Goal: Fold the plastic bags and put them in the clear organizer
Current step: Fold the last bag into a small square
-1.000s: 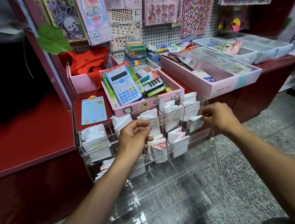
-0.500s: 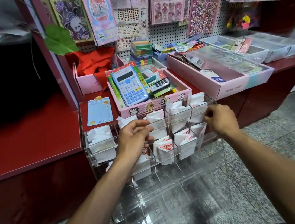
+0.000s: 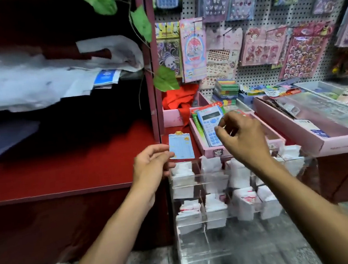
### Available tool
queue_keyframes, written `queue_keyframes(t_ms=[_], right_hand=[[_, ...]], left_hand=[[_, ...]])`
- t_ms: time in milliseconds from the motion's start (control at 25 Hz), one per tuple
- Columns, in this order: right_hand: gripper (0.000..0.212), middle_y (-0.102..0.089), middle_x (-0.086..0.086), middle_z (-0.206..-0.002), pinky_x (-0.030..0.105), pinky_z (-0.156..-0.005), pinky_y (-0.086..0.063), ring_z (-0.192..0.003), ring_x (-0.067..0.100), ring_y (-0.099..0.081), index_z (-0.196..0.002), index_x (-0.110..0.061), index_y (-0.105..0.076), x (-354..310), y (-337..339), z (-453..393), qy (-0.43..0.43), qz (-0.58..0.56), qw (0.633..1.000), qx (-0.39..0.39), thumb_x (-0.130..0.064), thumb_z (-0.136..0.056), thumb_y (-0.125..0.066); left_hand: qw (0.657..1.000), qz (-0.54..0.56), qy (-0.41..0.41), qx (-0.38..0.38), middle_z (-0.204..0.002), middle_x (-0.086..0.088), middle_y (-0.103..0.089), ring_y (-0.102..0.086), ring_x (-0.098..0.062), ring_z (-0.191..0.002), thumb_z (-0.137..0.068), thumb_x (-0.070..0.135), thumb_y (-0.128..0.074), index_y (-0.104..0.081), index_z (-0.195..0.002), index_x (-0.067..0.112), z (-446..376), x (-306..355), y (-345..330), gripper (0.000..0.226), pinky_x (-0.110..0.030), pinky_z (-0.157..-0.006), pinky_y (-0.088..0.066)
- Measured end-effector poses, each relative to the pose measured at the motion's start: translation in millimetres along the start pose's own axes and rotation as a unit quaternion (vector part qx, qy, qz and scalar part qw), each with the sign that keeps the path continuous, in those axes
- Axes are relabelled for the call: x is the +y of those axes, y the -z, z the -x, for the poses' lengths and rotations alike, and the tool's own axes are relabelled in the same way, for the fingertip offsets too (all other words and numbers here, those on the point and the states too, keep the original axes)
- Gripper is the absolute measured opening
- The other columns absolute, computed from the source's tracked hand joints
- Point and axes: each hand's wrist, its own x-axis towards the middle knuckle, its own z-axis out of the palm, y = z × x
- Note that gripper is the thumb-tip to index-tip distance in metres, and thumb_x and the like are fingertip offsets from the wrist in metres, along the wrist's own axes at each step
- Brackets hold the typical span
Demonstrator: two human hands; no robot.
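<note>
Clear organizer [image 3: 242, 245], lower centre-right of frame, stands on floor against red counter [image 3: 65, 172]. Folded plastic bags [image 3: 215, 205] sit upright in its compartments: 2 filled rows visible, approx. 4–5 bundles per row, exact count unclear due to blur. Lower tiers hold no visible bags.

Left hand [image 3: 151, 169], centre frame, just left of organizer's top corner: fingers loosely curled, thumb near fingertips, nothing held. Right hand [image 3: 243, 137], above organizer's top row: fingers curled, thumb and index close together; cannot tell whether anything is pinched.

Behind hands: 1 pink tray [image 3: 276, 139] w/ 1 blue calculator [image 3: 209, 125]; 1 blue card [image 3: 181, 146] flat on counter. Right: 1 long pink box [image 3: 332, 144]. Upper right: pegboard [image 3: 252, 47] w/ sticker sheets. Upper left: white bags [image 3: 33, 82] on dark shelf. 3 green leaves [image 3: 141, 22] on post.
</note>
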Motion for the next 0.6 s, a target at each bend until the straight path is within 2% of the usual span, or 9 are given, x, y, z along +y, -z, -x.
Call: queue_keyframes(t_ms=[160, 240, 400, 520, 600], right_hand=[[0.004, -0.065, -0.007, -0.068, 0.035, -0.063, -0.05, -0.061, 0.015, -0.059, -0.08, -0.02, -0.064, -88, -65, -26, 0.077, -0.068, 0.992, -0.07, -0.024, -0.081, -0.062], [0.018, -0.071, -0.003, -0.081, 0.033, -0.068, -0.05, -0.075, 0.02, -0.065, -0.091, -0.02, -0.067, -134, -94, -45, 0.119, -0.071, 0.986, -0.088, -0.029, -0.081, -0.056], [0.031, -0.066, 0.009, -0.116, 0.038, -0.088, -0.045, -0.109, 0.03, -0.058, -0.114, -0.015, -0.064, -201, -148, -105, 0.136, -0.013, 0.986, -0.092, -0.03, -0.089, -0.053], [0.039, -0.06, 0.017, -0.125, 0.039, -0.096, -0.039, -0.119, 0.037, -0.051, -0.115, -0.01, -0.063, -221, -180, -152, 0.114, 0.044, 0.978, -0.168, -0.037, -0.095, -0.045], [0.045, -0.056, 0.019, -0.133, 0.041, -0.101, -0.036, -0.127, 0.038, -0.046, -0.118, -0.008, -0.063, -220, -193, -175, 0.107, 0.099, 0.959, -0.243, -0.039, -0.102, -0.034]], left_hand=[[0.995, 0.03, -0.011, 0.091, -0.095, -0.008, -0.074, -0.067, -0.013, -0.067, -0.09, 0.004, -0.061, -0.067, -0.098, 0.015, -3, 21, 72, 0.015, -0.019, -0.054, -0.046], [0.991, 0.038, -0.009, 0.13, -0.095, -0.008, -0.075, -0.068, -0.014, -0.069, -0.09, 0.005, -0.061, -0.067, -0.099, 0.015, -5, 27, 109, 0.015, -0.02, -0.054, -0.047], [0.984, 0.032, -0.011, 0.174, -0.092, -0.006, -0.076, -0.068, -0.014, -0.072, -0.09, 0.005, -0.059, -0.068, -0.098, 0.017, -10, 31, 169, 0.016, -0.019, -0.053, -0.047], [0.982, 0.019, -0.006, 0.185, -0.09, -0.002, -0.076, -0.069, -0.015, -0.075, -0.09, 0.006, -0.06, -0.068, -0.099, 0.018, -13, 31, 201, 0.017, -0.022, -0.058, -0.048], [0.984, 0.0, -0.002, 0.18, -0.088, -0.002, -0.075, -0.067, -0.013, -0.074, -0.09, 0.006, -0.06, -0.068, -0.098, 0.019, -15, 27, 214, 0.017, -0.022, -0.058, -0.048]])
